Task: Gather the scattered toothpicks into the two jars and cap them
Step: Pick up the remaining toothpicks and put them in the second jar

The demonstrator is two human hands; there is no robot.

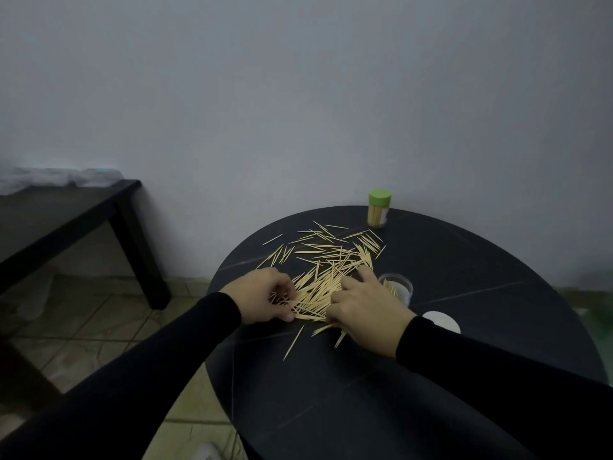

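Many pale toothpicks (326,257) lie scattered on a round black table (464,267). My left hand (265,295) has its fingers curled onto the near left side of the pile and pinches some toothpicks. My right hand (365,310) rests on the pile's near right side with fingers spread and pressing on toothpicks. A clear open jar (399,287) stands just right of my right hand, with a few toothpicks inside. Its white lid (442,322) lies flat nearer to me. A second jar (379,209) with a green cap stands at the table's far edge, full of toothpicks.
A grey wall rises right behind the table. A low black table (66,220) stands to the left, with pale cloth on its far end. The floor below is tiled. Two loose toothpicks (293,341) lie nearer to me than the pile.
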